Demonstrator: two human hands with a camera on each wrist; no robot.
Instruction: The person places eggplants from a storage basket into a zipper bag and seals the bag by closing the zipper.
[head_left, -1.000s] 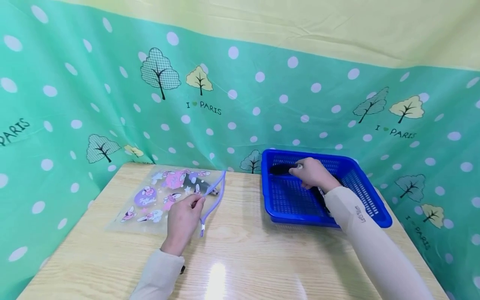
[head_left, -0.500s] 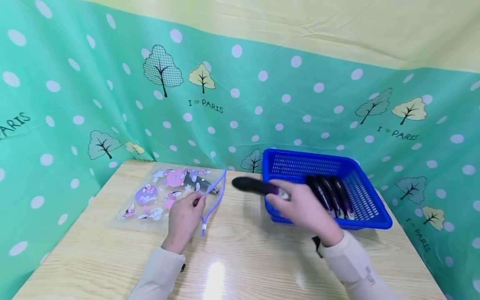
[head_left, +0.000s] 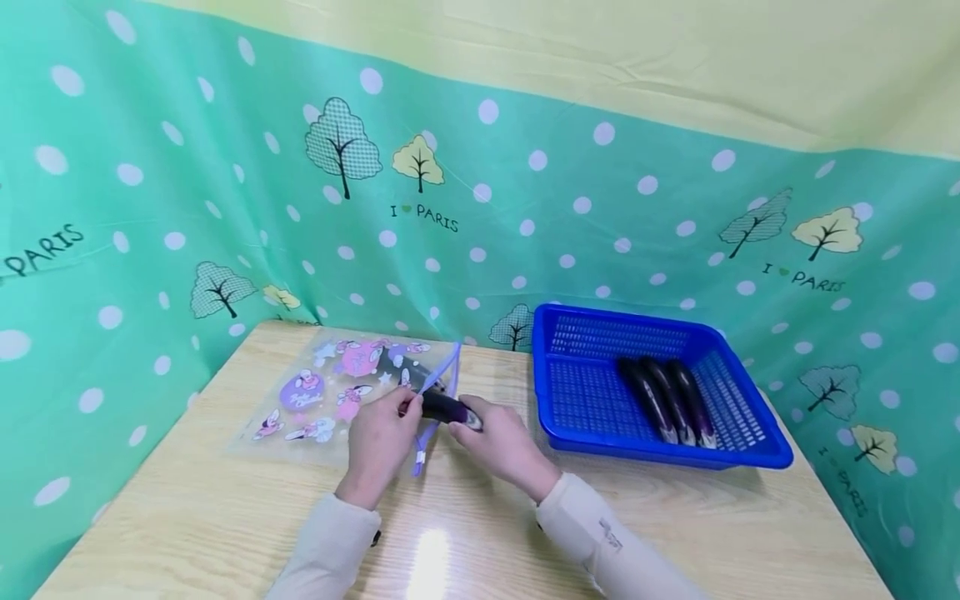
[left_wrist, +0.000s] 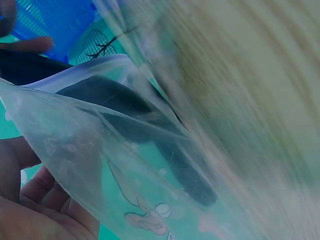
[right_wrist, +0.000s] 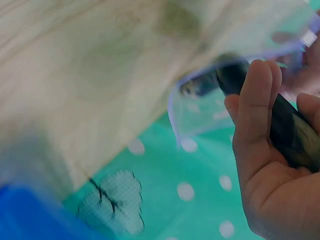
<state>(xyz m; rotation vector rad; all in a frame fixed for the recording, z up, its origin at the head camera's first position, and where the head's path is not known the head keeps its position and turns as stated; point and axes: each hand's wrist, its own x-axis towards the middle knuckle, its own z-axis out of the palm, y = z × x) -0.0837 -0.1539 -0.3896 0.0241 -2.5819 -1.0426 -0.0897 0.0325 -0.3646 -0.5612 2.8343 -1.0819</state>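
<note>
On the table's left side lies a clear zip bag (head_left: 302, 392) with pink and purple cartoon prints and a purple zip edge. My left hand (head_left: 378, 450) pinches the edge of its mouth, lifting it apart. My right hand (head_left: 504, 442) grips a dark eggplant (head_left: 444, 408) by its pale stem end, and its far end passes into the mouth. The left wrist view shows the held eggplant (left_wrist: 100, 92) partly behind the film. Another eggplant (head_left: 401, 367) lies inside the bag, stem toward the opening. The right wrist view has the fingers (right_wrist: 255, 105) wrapped along the held eggplant.
A blue plastic basket (head_left: 600, 450) stands at the right, with 3 eggplants (head_left: 663, 400) side by side in its right half. Behind the wooden table (head_left: 510, 550) hangs a green dotted cloth (head_left: 555, 192) with printed trees.
My right hand has brought an eggplant out of the basket and leftward to the bag, where its end now enters the mouth. My left hand has kept its pinch on the edge.
</note>
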